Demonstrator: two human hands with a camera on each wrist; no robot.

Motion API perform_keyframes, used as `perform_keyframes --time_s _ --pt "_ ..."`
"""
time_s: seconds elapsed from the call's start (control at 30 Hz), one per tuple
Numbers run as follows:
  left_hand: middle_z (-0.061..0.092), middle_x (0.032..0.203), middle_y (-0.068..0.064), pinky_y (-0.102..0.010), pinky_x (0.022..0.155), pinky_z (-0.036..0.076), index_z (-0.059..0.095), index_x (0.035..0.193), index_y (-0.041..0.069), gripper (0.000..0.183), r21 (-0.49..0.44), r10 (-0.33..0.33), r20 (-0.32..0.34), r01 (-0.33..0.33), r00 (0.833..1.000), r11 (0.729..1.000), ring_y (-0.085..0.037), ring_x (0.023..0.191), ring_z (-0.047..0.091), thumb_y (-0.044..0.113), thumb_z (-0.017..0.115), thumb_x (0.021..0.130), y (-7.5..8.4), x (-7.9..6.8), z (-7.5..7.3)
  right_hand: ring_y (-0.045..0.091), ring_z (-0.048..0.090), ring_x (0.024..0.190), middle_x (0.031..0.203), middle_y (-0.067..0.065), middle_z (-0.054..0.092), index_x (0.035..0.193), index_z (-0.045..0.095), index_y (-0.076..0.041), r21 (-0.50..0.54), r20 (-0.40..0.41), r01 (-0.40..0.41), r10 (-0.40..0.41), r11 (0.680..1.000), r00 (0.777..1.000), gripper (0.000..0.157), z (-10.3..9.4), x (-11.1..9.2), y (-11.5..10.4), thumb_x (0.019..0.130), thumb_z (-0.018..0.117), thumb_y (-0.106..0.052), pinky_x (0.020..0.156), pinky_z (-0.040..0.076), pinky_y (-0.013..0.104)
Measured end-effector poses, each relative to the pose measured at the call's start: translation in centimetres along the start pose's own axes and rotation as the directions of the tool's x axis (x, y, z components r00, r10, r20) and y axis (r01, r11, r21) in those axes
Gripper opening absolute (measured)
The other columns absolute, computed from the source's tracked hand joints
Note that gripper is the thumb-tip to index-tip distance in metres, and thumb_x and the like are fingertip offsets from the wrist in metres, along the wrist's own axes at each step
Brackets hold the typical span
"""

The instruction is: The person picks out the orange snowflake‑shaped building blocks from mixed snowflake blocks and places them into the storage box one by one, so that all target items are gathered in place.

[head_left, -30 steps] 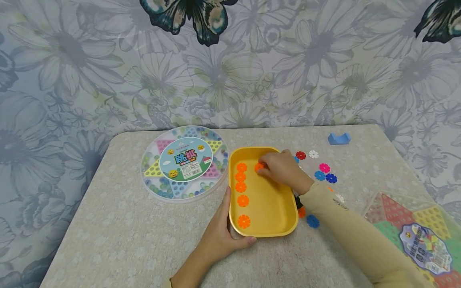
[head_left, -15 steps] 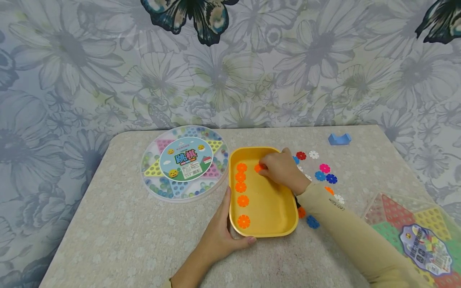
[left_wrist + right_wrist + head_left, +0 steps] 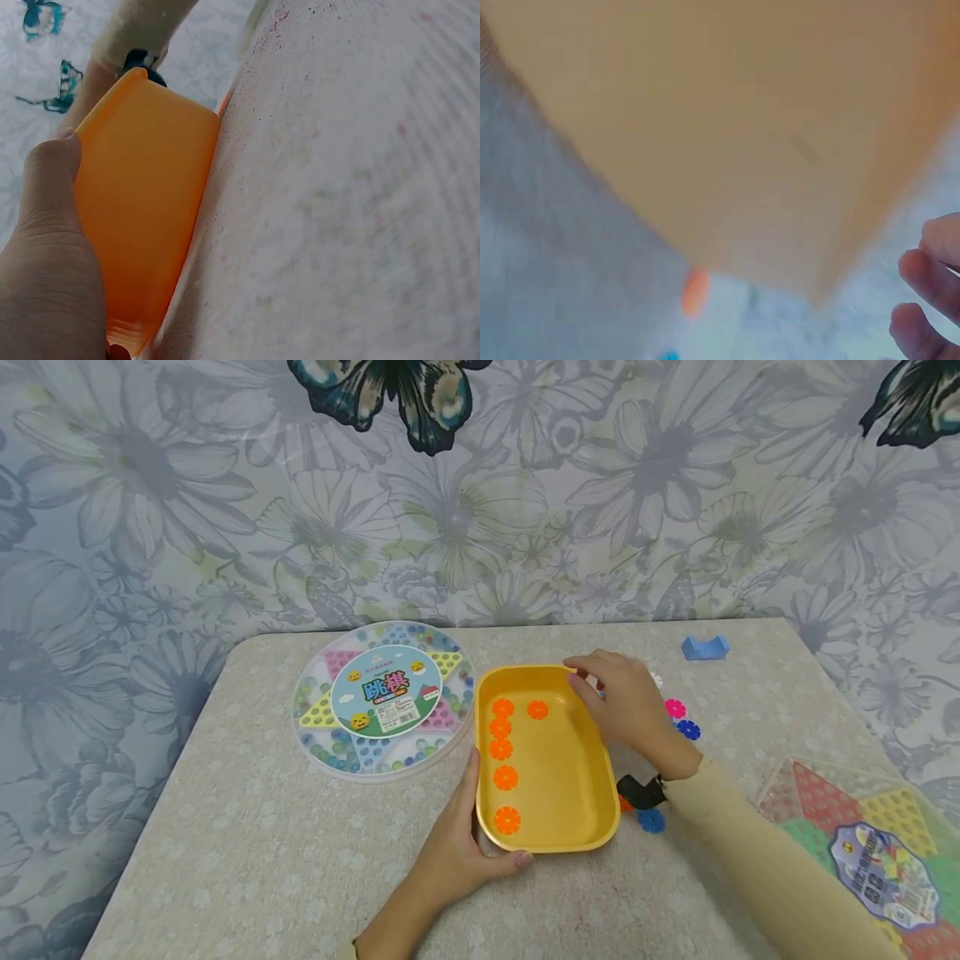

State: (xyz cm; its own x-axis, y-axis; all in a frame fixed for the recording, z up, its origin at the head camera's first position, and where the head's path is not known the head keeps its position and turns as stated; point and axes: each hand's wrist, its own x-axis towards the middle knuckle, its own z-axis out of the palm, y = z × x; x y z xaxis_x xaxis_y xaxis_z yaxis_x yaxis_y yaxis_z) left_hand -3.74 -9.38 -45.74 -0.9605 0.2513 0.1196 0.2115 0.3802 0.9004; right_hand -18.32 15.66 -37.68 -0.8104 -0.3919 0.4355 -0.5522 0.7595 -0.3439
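A yellow tray (image 3: 566, 802) lies on the table in the head view. My left hand (image 3: 450, 856) grips its near left corner, thumb on the near rim; the left wrist view shows the thumb against the tray's wall. Inside, a column of several orange flower-shaped discs (image 3: 506, 777) runs along the left side. One more orange disc (image 3: 537, 710) lies alone near the far end. My right hand (image 3: 633, 706) hovers by the tray's far right rim, fingers slightly bent, nothing seen between them. In the right wrist view its fingertips (image 3: 911, 330) stand apart from the blurred tray.
Right of the tray lie loose discs, among them a pink disc (image 3: 675, 708), a dark blue disc (image 3: 687, 729) and a blue disc (image 3: 650, 820); the right arm hides others. A round marble game board (image 3: 387, 689), a blue block (image 3: 705, 648) and a clear-covered game box (image 3: 885, 877) surround them.
My right hand has let go of the single orange disc, which stays in the tray, and has moved up and right to the rim. The left hand keeps its grip.
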Motion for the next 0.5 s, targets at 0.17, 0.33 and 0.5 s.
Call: perform_keyframes --time_s 0.17,0.33,0.5 --pt "0.017 0.167 -0.004 -0.041 0.119 0.029 -0.004 0.160 0.027 0.131 -0.006 0.002 -0.003 -0.002 1.000 1.000 -0.022 0.150 0.029 0.051 0.087 0.069 -0.1 0.0 0.0 0.017 0.052 0.070 0.096 0.003 0.068 0.124 0.068 -0.011 -0.002 0.002 -0.152 0.152 0.988 0.988 0.029 -3.2 -2.6 1.6 0.097 0.065 -0.019 0.057 0.044 0.028" --pt "0.017 0.167 -0.004 -0.039 0.119 0.030 -0.004 0.160 0.027 0.132 -0.015 0.007 -0.002 -0.007 1.000 1.000 -0.021 0.149 0.031 0.050 0.088 0.069 -0.3 0.0 0.0 0.021 0.055 0.076 0.106 0.010 0.066 0.131 0.062 -0.008 -0.089 0.213 -0.361 0.372 0.928 0.903 0.037 -5.0 -5.6 3.3 0.096 0.065 -0.022 0.060 0.048 0.031" --pt "0.017 0.167 -0.003 -0.035 0.119 0.029 -0.004 0.161 0.026 0.132 -0.016 0.011 0.002 -0.011 1.000 1.000 -0.020 0.149 0.031 0.047 0.089 0.069 -0.2 0.0 0.0 0.031 0.062 0.089 0.109 0.017 0.067 0.126 0.064 -0.002 -0.211 0.345 -0.441 0.489 0.872 0.801 0.042 -5.1 -8.2 4.4 0.094 0.067 -0.029 0.071 0.055 0.046"
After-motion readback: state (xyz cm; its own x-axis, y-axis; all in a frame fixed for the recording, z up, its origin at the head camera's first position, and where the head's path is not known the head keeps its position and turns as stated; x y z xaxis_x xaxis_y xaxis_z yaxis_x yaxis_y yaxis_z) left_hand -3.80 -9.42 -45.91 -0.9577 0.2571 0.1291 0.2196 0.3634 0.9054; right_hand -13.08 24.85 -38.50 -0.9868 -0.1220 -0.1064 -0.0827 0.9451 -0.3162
